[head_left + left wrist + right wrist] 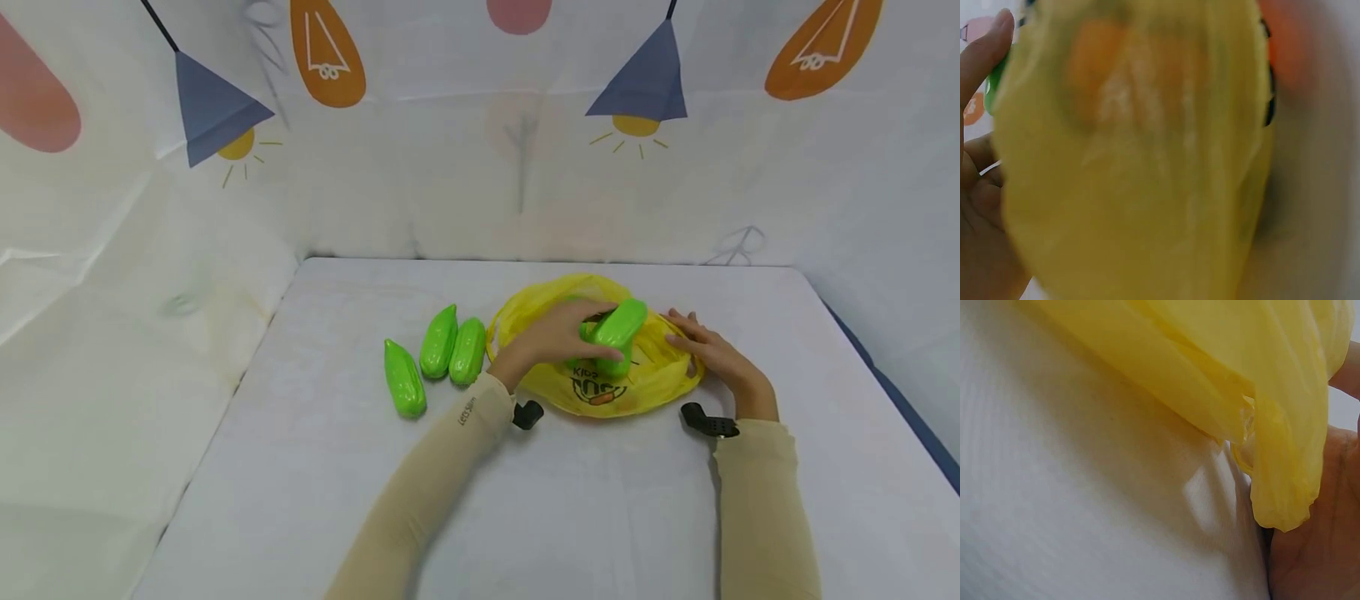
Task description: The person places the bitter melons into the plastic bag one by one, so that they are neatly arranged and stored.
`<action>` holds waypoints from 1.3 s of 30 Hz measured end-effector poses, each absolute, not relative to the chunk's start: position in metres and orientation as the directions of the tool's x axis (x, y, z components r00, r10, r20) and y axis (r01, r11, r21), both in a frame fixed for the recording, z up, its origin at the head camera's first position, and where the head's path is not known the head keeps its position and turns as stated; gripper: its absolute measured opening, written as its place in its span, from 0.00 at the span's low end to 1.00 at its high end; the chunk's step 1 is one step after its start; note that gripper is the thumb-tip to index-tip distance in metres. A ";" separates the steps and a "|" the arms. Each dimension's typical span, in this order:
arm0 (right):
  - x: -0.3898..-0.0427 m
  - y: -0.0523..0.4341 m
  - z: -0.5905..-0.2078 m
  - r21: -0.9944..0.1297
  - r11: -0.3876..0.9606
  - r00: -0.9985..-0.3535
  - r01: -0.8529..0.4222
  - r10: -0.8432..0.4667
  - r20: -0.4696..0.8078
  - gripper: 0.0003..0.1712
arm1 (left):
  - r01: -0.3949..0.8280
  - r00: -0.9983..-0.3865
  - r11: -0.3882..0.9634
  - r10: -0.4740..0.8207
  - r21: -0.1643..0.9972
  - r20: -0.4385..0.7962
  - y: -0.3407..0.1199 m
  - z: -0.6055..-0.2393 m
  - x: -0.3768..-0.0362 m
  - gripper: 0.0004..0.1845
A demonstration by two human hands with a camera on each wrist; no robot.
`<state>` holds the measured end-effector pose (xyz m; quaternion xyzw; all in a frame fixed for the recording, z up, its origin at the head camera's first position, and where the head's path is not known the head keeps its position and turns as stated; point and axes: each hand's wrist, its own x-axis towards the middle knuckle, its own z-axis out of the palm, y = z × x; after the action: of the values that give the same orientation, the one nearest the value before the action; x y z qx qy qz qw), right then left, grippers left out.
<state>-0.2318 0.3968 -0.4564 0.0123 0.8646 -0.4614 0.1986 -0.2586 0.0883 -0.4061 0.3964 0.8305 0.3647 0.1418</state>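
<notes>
The left hand [551,337] curls around a green toy vegetable [617,329], holding it just above the yellow plastic bag [645,379] that lies flat on the white table [585,500]. The right hand [708,350] rests spread on the bag's right edge — apparently to pin the thin plastic down. Three more green pieces [435,354] lie together left of the bag — within the left hand's reach.

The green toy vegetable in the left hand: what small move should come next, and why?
Probably lower it into the yellow plastic bag and let go. The left hand grips the green toy vegetable right over the bag, while the right hand rests on the bag's edge. Three more green toy vegetables lie on the table to the left.
</notes>
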 end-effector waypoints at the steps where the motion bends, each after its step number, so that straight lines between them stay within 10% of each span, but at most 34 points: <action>1: -0.231 0.397 -0.457 -0.795 0.572 -0.922 0.203 -0.162 -0.352 0.45 | 0.549 -0.647 0.427 0.761 0.718 0.042 0.090 -0.409 -0.258 0.47; 22: -0.230 0.398 -0.458 -0.787 0.591 -0.929 0.175 -0.166 -0.331 0.42 | 0.528 -0.675 0.458 0.737 0.715 0.027 0.124 -0.431 -0.249 0.46; 39: -0.228 0.400 -0.456 -0.826 0.539 -0.929 0.167 -0.194 -0.314 0.39 | 0.584 -0.811 0.790 0.578 0.188 0.090 0.171 -0.424 -0.203 0.40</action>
<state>-0.2279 0.3999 -0.4563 -0.0079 0.8568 -0.4802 0.1876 -0.2030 0.1710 -0.4238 0.3071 0.9459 0.1039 -0.0139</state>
